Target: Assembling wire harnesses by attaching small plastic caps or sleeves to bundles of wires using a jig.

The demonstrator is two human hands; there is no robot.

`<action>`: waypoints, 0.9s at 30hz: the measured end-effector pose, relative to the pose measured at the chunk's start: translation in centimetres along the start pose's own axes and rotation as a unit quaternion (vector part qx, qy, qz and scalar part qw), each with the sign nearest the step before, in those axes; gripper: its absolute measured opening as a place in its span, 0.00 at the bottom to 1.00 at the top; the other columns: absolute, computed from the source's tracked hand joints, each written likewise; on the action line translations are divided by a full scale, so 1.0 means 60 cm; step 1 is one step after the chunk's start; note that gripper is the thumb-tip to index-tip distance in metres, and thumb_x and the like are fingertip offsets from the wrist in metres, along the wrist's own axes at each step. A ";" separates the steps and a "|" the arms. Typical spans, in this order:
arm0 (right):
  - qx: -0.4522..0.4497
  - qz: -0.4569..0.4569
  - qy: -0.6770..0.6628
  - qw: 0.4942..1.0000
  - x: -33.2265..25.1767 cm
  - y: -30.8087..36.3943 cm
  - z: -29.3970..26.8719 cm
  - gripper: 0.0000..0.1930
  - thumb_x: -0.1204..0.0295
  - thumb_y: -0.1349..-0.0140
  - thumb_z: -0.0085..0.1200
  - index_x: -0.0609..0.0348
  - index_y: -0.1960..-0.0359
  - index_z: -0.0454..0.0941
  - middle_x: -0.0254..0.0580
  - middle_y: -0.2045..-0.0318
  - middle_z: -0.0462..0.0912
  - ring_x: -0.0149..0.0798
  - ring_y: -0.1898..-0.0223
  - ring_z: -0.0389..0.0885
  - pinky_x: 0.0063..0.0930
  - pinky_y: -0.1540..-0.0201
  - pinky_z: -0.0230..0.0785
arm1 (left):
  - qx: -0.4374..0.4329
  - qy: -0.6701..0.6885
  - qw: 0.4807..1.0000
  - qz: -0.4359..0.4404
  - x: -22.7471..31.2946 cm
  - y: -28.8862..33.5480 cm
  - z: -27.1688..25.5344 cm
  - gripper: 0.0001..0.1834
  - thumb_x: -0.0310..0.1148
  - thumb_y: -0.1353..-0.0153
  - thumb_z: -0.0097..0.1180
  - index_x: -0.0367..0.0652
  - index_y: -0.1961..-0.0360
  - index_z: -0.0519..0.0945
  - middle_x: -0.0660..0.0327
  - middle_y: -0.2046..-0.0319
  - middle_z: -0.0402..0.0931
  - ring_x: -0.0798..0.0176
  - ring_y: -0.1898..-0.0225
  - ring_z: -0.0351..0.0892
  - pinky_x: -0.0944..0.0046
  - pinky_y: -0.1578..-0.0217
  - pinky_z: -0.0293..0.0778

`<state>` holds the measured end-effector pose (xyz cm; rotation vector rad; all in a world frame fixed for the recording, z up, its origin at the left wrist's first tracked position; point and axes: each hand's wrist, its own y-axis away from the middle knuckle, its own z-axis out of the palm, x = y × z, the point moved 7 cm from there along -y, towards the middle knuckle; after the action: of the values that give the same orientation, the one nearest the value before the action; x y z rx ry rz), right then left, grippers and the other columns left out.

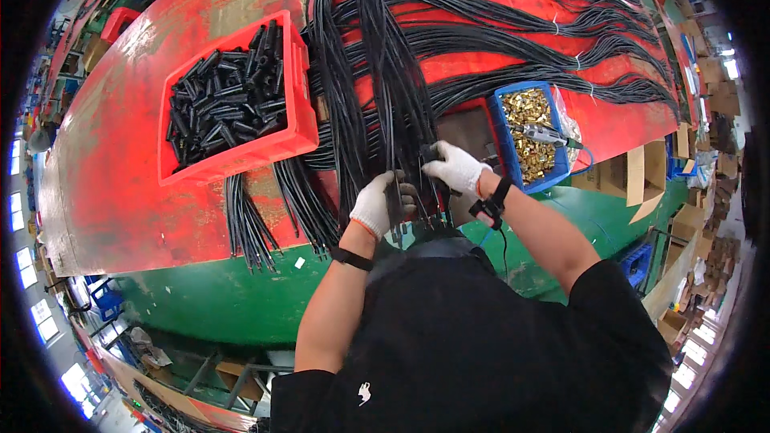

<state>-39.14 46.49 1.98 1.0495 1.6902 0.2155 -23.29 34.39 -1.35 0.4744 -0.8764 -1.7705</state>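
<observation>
A: Hands?

B: Left hand, gloved, is curling its fingers around a few black cables. Right hand, also gloved, is touching the same bundle just beside it; whether it is gripping, I cannot tell.

A: Cable position?

B: The bundle is running from beyond the hands down to them, tips showing near the fingers. More cables are lying farther off, beyond the right hand.

A: Surroundings?

B: Left of the hands, a red bin is holding black sleeves. Right of them, a blue bin is holding brass parts.
</observation>
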 end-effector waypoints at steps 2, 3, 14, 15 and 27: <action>-0.046 0.005 -0.058 0.997 -0.008 0.032 0.015 0.27 0.57 0.33 0.62 0.72 0.43 0.81 0.59 0.51 0.88 0.48 0.47 0.86 0.38 0.41 0.75 | -0.048 0.083 0.995 -0.010 -0.012 -0.015 0.000 0.11 0.36 0.20 0.50 0.43 0.47 0.78 0.59 0.62 0.80 0.58 0.67 0.80 0.55 0.66 0.82; -0.037 -0.012 -0.106 0.994 -0.010 0.041 0.024 0.27 0.57 0.31 0.64 0.68 0.40 0.82 0.53 0.53 0.89 0.43 0.50 0.86 0.38 0.43 0.76 | -0.031 0.061 0.998 -0.004 -0.014 -0.019 0.000 0.10 0.36 0.20 0.50 0.42 0.47 0.78 0.59 0.62 0.80 0.58 0.66 0.81 0.54 0.65 0.83; -0.064 0.004 -0.203 0.977 0.057 0.147 0.034 0.24 0.57 0.34 0.70 0.58 0.42 0.87 0.42 0.53 0.91 0.34 0.51 0.86 0.32 0.44 0.77 | 0.030 -0.094 0.995 0.000 -0.017 -0.044 0.012 0.07 0.33 0.28 0.67 0.43 0.56 0.83 0.61 0.66 0.83 0.63 0.70 0.82 0.62 0.69 0.83; -0.065 0.006 -0.157 0.985 0.064 0.153 0.033 0.26 0.56 0.36 0.71 0.59 0.41 0.87 0.45 0.53 0.91 0.37 0.51 0.87 0.33 0.43 0.77 | 0.035 -0.111 0.993 0.002 -0.017 -0.046 0.011 0.07 0.34 0.28 0.67 0.43 0.57 0.83 0.61 0.66 0.83 0.64 0.71 0.81 0.64 0.71 0.81; -0.121 -0.027 0.065 0.990 0.105 0.232 0.045 0.36 0.51 0.42 0.72 0.63 0.37 0.83 0.61 0.42 0.86 0.57 0.40 0.85 0.40 0.35 0.76 | 0.059 -0.131 0.985 0.091 -0.032 -0.044 0.061 0.06 0.29 0.28 0.65 0.41 0.56 0.80 0.58 0.66 0.82 0.64 0.73 0.79 0.64 0.74 0.77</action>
<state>-29.62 58.38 5.00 0.8229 1.7560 0.4523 -26.78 37.85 -1.12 0.2297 -1.1756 -1.6416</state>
